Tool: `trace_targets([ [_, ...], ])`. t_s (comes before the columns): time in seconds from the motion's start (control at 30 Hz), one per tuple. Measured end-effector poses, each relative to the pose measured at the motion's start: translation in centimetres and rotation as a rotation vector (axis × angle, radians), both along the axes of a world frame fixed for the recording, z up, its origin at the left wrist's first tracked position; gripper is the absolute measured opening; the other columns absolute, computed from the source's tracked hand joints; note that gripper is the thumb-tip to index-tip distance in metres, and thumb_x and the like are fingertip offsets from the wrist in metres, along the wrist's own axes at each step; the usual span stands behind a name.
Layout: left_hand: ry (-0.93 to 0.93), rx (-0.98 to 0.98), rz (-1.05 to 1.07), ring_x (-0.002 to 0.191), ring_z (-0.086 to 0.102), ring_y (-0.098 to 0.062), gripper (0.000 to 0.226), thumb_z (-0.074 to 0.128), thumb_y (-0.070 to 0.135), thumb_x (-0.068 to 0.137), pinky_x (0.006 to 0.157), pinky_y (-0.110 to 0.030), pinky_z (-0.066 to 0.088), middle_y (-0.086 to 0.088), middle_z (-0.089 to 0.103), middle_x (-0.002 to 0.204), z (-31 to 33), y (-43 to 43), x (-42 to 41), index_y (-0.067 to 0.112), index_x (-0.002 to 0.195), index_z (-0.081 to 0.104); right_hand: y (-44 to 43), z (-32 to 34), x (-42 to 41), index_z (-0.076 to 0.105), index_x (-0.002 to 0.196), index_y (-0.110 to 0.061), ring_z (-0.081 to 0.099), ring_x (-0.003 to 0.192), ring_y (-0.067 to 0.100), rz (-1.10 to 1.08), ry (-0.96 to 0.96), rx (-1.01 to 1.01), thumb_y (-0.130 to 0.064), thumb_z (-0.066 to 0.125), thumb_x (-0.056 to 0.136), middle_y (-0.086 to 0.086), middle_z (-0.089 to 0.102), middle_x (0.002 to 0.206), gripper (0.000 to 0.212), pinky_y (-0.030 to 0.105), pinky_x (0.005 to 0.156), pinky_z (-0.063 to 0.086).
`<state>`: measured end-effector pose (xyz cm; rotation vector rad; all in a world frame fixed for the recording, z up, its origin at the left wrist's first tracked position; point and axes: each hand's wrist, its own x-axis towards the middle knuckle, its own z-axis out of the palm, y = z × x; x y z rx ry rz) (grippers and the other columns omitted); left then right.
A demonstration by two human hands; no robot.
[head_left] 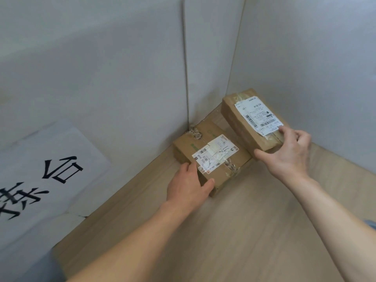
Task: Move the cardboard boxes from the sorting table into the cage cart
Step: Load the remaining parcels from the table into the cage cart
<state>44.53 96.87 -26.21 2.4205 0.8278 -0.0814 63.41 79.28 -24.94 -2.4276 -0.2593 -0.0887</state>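
Observation:
Two taped cardboard boxes with white shipping labels sit in the far corner of a walled space with a light wooden floor. The flat box lies against the left wall, and my left hand grips its near left corner, thumb on the front edge. The second box is tilted, its far end raised toward the right wall. My right hand holds its near end, fingers on the label and thumb underneath.
Grey-white panel walls close the corner on the left and right, with a vertical seam between them. A white sign with large black characters hangs on the left wall. Bare floor stretches toward me.

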Motion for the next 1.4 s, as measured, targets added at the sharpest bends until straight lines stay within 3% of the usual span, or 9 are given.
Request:
trace_targets([
  [0.5,-0.072,-0.027,0.059,0.114,0.052,-0.014,0.063,0.057,0.053,0.091,0.085,-0.025,0.040,0.007,0.049,0.131,-0.3,0.0,-0.9,0.028,0.147,0.040,-0.1,-2.5,-2.1,0.048,0.142,-0.028,0.034,0.136,0.031,0.028,0.076,-0.099,-0.044,0.087,0.060,0.007,0.032,0.145,0.092,0.040,0.105,0.040],
  [0.63,-0.134,-0.086,0.143,0.118,0.051,-0.014,0.058,0.061,0.047,0.092,0.089,-0.024,0.037,0.006,0.049,0.134,-0.7,0.4,-1.9,0.026,0.143,0.044,0.1,-3.3,-4.5,0.049,0.141,-0.028,0.035,0.135,0.031,-0.002,0.113,-0.078,-0.045,0.087,0.059,0.008,0.034,0.143,0.092,0.038,0.104,0.039],
  [0.73,-0.226,-0.242,0.309,0.118,0.054,-0.013,0.050,0.069,0.041,0.089,0.095,-0.029,0.043,0.011,0.053,0.130,-1.1,0.7,-2.5,0.029,0.131,0.045,0.3,-3.7,-6.1,0.048,0.140,-0.028,0.035,0.134,0.032,-0.008,0.128,-0.073,-0.046,0.087,0.060,0.009,0.034,0.141,0.091,0.037,0.104,0.039],
  [0.8,-0.280,-0.369,0.412,0.108,0.058,-0.011,0.043,0.072,0.033,0.088,0.087,-0.028,0.046,0.016,0.057,0.117,-1.4,1.1,-3.0,0.032,0.122,0.046,0.5,-3.9,-6.9,0.047,0.139,-0.029,0.036,0.133,0.033,-0.010,0.144,-0.076,-0.047,0.087,0.060,0.009,0.034,0.140,0.091,0.037,0.104,0.039],
  [0.87,-0.301,-0.481,0.486,0.102,0.061,-0.010,0.039,0.073,0.029,0.088,0.086,-0.030,0.050,0.015,0.061,0.111,-2.1,1.7,-3.4,0.030,0.121,0.053,0.5,-4.3,-7.6,0.045,0.140,-0.029,0.038,0.131,0.033,-0.003,0.174,-0.095,-0.049,0.087,0.060,0.009,0.034,0.139,0.092,0.037,0.104,0.039],
  [0.93,-0.304,-0.598,0.564,0.101,0.065,-0.014,0.038,0.075,0.030,0.087,0.091,-0.040,0.056,0.009,0.067,0.114,-2.6,2.1,-3.8,0.028,0.120,0.056,0.5,-4.6,-8.3,0.044,0.141,-0.028,0.039,0.130,0.033,0.015,0.200,-0.114,-0.049,0.087,0.060,0.008,0.033,0.138,0.094,0.037,0.104,0.039],
  [1.13,-0.391,-0.894,0.666,0.098,0.068,-0.017,0.046,0.074,0.021,0.088,0.088,-0.053,0.059,0.003,0.065,0.114,-2.5,2.9,-3.5,0.027,0.127,0.050,1.2,-4.7,-8.9,0.044,0.133,-0.021,0.036,0.132,0.033,0.057,0.219,-0.103,-0.049,0.084,0.065,0.010,0.031,0.144,0.084,0.039,0.104,0.037],
  [1.3,-0.368,-0.952,0.673,0.095,0.073,-0.023,0.048,0.076,0.018,0.085,0.075,-0.042,0.060,-0.004,0.070,0.117,-2.9,3.8,-3.7,0.034,0.122,0.051,0.8,-4.6,-8.9,0.049,0.130,-0.022,0.044,0.126,0.030,0.066,0.229,-0.055,-0.051,0.083,0.069,0.007,0.036,0.137,0.075,0.035,0.101,0.038],
  [1.4,-0.375,-1.030,0.689,0.085,0.072,-0.020,0.050,0.073,0.015,0.087,0.072,-0.035,0.052,-0.001,0.076,0.107,-3.0,3.9,-4.2,0.036,0.126,0.050,0.2,-4.8,-9.0,0.051,0.132,-0.018,0.045,0.127,0.027,0.067,0.207,0.055,-0.060,0.067,0.080,0.009,0.044,0.135,0.069,0.034,0.099,0.036],
])
